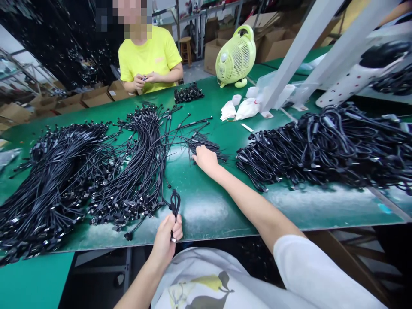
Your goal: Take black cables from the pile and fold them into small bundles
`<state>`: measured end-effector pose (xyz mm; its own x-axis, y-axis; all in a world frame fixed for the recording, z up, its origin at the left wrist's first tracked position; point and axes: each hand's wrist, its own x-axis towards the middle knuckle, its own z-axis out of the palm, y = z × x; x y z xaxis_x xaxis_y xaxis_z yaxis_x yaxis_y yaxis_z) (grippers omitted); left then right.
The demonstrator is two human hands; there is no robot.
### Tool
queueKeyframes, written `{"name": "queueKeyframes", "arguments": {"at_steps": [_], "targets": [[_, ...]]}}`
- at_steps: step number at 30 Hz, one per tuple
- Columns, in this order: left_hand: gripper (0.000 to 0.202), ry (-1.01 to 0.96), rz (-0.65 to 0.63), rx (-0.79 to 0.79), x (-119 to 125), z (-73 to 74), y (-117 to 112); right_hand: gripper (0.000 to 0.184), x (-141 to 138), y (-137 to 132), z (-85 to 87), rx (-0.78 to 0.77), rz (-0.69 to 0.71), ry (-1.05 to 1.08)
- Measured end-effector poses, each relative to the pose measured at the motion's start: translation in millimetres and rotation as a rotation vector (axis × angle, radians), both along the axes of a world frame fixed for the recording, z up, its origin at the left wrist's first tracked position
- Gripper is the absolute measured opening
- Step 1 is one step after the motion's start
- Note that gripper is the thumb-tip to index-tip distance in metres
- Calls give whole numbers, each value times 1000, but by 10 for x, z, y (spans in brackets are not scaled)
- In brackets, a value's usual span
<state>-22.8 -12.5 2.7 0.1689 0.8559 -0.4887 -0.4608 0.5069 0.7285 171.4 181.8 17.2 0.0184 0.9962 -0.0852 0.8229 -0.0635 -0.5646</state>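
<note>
My left hand [168,235] is closed around a black cable [175,201] folded into a small bundle. The cable's loops stick up above my fist, and a metal plug end shows below my fingers. Farther out, my right hand [206,159] is down on a pile of thin black ties [206,143], its fingers bent and drawn together. What those fingertips pinch, if anything, is too small to make out. Just left of my hands lies a fanned heap of loose, straight black cables [138,163] with metal plugs at the near end.
A second cable heap [58,176] lies far left. Bundled cables [309,146] are piled at right. A green fan [236,56], white pouches [247,108] and slanted metal posts [299,51] stand beyond. Across the green table [193,214], a person in yellow [151,60] handles something small near a dark pile [189,92].
</note>
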Motion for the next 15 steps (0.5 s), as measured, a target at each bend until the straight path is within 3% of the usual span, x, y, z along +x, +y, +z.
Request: {"name": "queueKeyframes", "arguments": {"at_steps": [3, 6, 8, 10, 13, 15], "targets": [[46, -12, 14, 27, -18, 72, 24, 26, 4, 207, -18, -9, -13, -151], [44, -27, 15, 33, -80, 99, 33, 28, 24, 75, 43, 26, -5, -240], [41, -49, -8, 55, -106, 113, 37, 28, 40, -193, 104, 65, 10, -276], [42, -72, -36, 91, -95, 127, 43, 22, 10, -571, 138, 96, 120, -227], [53, -54, -60, 157, -24, 123, 48, 14, -145, -1198, 87, 95, 457, 121], [50, 61, -85, 229, 16, 97, 40, 14, -270, -1537, 9, 156, 565, 308]]}}
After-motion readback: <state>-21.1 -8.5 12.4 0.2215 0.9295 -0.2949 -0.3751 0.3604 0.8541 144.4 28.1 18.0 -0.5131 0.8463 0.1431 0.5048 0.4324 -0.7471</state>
